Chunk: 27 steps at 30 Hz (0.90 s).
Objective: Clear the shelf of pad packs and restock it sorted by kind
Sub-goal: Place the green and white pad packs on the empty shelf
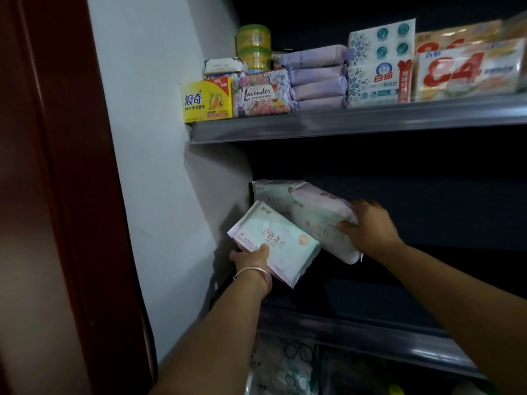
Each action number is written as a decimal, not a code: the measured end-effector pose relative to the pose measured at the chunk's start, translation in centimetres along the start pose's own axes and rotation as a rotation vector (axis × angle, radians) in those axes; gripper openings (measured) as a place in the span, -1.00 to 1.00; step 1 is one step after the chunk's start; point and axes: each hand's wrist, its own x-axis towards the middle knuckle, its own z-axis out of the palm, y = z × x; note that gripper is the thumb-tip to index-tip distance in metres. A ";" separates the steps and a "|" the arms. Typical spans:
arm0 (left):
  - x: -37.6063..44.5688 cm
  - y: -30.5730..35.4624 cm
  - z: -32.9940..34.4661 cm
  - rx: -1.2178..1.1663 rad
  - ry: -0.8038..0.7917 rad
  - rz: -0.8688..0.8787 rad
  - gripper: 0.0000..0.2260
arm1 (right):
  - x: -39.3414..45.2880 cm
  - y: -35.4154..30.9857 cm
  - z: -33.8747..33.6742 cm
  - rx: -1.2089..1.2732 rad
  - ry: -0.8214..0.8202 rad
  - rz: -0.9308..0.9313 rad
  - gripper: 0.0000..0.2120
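My left hand, a silver bangle on its wrist, grips the lower corner of a pale green and pink pad pack, held tilted at the left end of the dark middle shelf. To its right, my right hand clasps the right side of a second pink and white pad pack, also tilted. Behind both, a third pale green pad pack stands against the white side wall. The rest of this shelf lies in shadow.
The upper shelf carries a yellow soap box, a Lavender box, stacked lilac packs, yellow jars and soap packs. More packs show below. A dark red door frame stands at the left.
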 end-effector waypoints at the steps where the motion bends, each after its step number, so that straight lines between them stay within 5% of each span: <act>1: 0.0 -0.2 0.1 0.011 0.021 0.006 -0.37 | 0.0 -0.1 0.1 0.015 -0.001 -0.010 -0.60; 3: -0.2 -0.5 0.3 0.121 0.062 0.014 -0.44 | 0.0 -0.4 0.4 0.041 -0.013 -0.024 -0.63; 8: -0.4 -0.4 -0.9 1.082 0.109 0.455 -0.24 | 0.2 -1.1 1.6 0.089 -0.081 -0.035 -0.67; 12: 0.3 0.5 -2.1 1.687 -0.110 0.692 -0.19 | 0.3 -1.2 2.0 0.043 -0.026 -0.001 -0.64; 16: 1.2 0.5 -2.1 1.785 -0.259 0.666 -0.30 | 0.1 -1.2 1.9 -0.031 -0.016 0.005 -0.60; 20: 1.8 0.9 -1.4 1.874 -0.446 0.627 -0.16 | 0.0 -1.0 1.9 -0.078 -0.033 -0.012 -0.56; 24: 1.0 2.2 1.2 1.795 -0.447 0.562 -0.52 | 0.2 -0.5 1.9 -0.104 0.008 0.012 -0.58; 27: 1.6 2.0 2.4 1.858 -0.403 0.570 -0.55 | 0.5 0.0 2.2 -0.114 0.000 0.008 -0.57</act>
